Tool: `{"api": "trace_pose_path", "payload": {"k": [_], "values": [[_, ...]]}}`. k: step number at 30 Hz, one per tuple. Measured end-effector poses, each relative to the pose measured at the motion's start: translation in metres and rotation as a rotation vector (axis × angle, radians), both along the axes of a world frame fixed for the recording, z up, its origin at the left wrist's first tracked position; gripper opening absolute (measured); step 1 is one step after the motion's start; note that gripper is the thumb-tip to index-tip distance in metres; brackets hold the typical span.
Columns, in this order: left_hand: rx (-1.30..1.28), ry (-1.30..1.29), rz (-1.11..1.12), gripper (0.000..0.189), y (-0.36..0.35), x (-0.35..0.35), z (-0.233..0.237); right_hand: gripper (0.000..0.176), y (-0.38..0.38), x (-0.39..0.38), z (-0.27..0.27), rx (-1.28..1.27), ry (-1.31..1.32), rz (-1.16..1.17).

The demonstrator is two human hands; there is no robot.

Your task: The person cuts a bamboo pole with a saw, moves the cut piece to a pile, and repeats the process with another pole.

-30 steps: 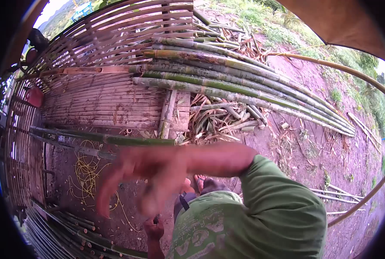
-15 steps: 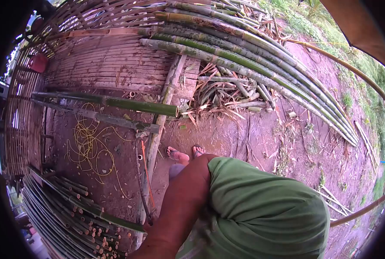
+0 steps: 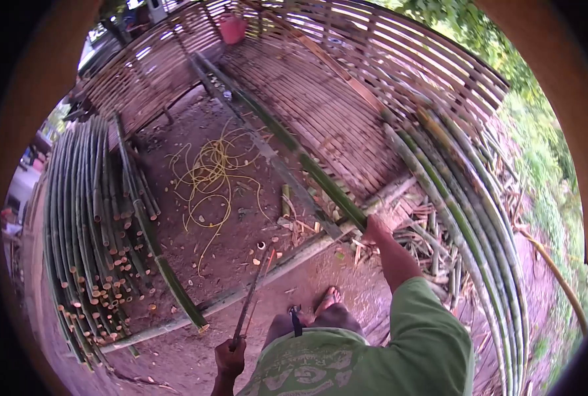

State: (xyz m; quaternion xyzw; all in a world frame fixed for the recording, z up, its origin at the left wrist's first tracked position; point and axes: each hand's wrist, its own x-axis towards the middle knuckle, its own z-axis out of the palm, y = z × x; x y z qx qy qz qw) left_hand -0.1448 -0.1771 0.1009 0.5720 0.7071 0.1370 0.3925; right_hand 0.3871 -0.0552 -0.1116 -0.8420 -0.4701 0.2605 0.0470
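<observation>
My left hand [image 3: 230,355] is closed round the handle of a long thin tool [image 3: 248,305], which looks like a saw and points up and away. A thin orange-red strip [image 3: 265,272] runs beside it. My right hand [image 3: 378,230] grips the near end of a green bamboo pole [image 3: 307,165]. That pole slants away to the upper left, beside a greyer pole [image 3: 281,168]. Both lie near or across a long bamboo crossbar [image 3: 294,259]. The cut end of another green pole [image 3: 178,289] rests by the crossbar's left part.
Stacked bamboo poles [image 3: 83,198] fill the left side. More long poles [image 3: 465,218] curve down the right, beside cut scraps [image 3: 429,241]. Tangled yellow cord [image 3: 211,168] lies on the ground. A slatted platform [image 3: 314,105] and red container [image 3: 232,29] are farther back.
The view has turned and straightened. The tool and my left hand now show clearly. My right hand, out of sight before, is now on the green pole's end.
</observation>
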Motion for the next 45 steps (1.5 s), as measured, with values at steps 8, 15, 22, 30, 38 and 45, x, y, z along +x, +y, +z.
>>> {"api": "trace_pose_path", "payload": {"k": [8,15,22,30,38,45], "values": [[0.039,-0.092,0.154,0.039,-0.016,-0.049,-0.016,0.063,-0.015,-0.159,0.177,-0.018,0.358,0.135],[0.056,-0.156,0.279,0.041,-0.031,-0.077,-0.028,0.079,-0.119,-0.276,0.012,-0.209,0.331,0.130],[0.019,-0.113,0.274,0.041,-0.028,-0.094,-0.028,0.072,-0.110,-0.264,-0.007,-0.231,0.183,-0.096],[0.010,-0.131,0.272,0.041,-0.013,-0.092,-0.021,0.089,-0.103,-0.254,0.016,-0.292,0.167,-0.052],[-0.041,-0.146,0.338,0.032,-0.036,-0.094,-0.007,0.081,-0.089,-0.200,-0.019,-0.318,0.169,0.162],[-0.025,-0.199,0.395,0.027,-0.049,-0.091,-0.008,0.067,-0.034,-0.222,0.011,-0.198,0.098,0.333]]}}
